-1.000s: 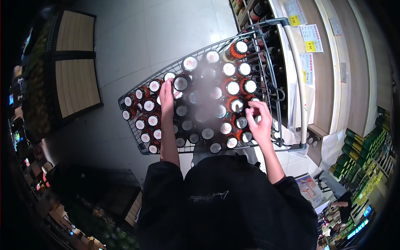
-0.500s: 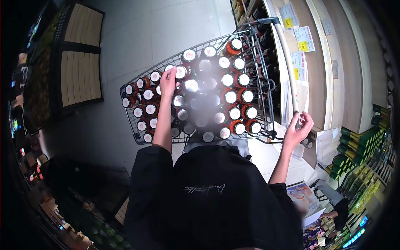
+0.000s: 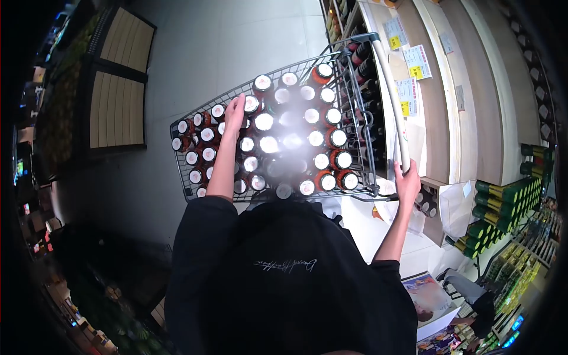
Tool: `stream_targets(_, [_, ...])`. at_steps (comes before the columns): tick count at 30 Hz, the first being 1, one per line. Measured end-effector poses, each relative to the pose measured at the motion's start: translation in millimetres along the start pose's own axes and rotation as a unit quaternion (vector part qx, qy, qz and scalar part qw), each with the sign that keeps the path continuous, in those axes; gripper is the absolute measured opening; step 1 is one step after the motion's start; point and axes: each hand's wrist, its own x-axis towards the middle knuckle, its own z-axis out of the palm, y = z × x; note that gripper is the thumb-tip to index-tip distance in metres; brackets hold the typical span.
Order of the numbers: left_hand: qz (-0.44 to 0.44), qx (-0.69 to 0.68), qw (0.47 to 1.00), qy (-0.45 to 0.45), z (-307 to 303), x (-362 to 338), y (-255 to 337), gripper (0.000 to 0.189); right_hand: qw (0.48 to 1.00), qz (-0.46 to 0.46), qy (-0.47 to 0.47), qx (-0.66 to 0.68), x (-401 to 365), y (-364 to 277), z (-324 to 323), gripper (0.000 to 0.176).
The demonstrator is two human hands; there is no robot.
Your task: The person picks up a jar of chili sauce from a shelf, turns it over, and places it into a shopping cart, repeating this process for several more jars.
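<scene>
A metal shopping cart point(image 3: 204, 107) holds several rows of glass jars with white lids and red contents. My left hand point(image 3: 234, 112) is over the cart, its fingers closed against the side of a jar point(image 3: 251, 104) near the far edge. The fingertips are partly hidden by the hand. At the right, my right hand point(image 3: 407, 178) has its fingers around the near end of the pale cart handle point(image 3: 390, 89). Glare and haze blur the jars in the middle of the cart.
Shelves point(image 3: 435, 89) with price tags point(image 3: 416, 61) run along the right, dark bottles on the lower level. Green-and-yellow containers point(image 3: 497, 201) are stacked farther right. A slatted wooden stand point(image 3: 117, 109) is at the left. Another person point(image 3: 482, 310) is at lower right.
The cart handle and shelves have shifted left in view. My right hand has moved left and its fingers have closed around the handle. My left hand stays at the same jar.
</scene>
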Motion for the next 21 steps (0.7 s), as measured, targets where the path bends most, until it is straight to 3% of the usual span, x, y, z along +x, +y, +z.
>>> stream_targets(2, [0.038,0.025,0.999,0.006,4.6,0.3,4.4,0.058,1.0,-0.009,-0.002,-0.006,3.1,5.6,0.7,0.048])
stream_targets(4, [0.009,0.069,0.997,-0.011,5.3,-3.1,14.4,0.058,1.0,-0.022,-0.005,-0.001,5.1,7.2,1.1,0.048])
stream_targets(13, [0.025,0.204,0.978,-0.037,18.2,35.1,32.7,0.08,0.999,0.003,-0.002,-0.034,7.0,4.7,3.0,0.046])
stream_targets(15, [-0.001,0.212,0.97,-0.118,22.0,45.6,40.1,0.083,0.999,0.001,0.004,-0.039,6.5,4.3,3.8,0.046])
stream_targets(21, [-0.007,0.218,0.965,-0.147,27.2,58.3,45.3,0.081,0.999,-0.002,0.015,-0.043,5.3,-0.6,2.2,0.045])
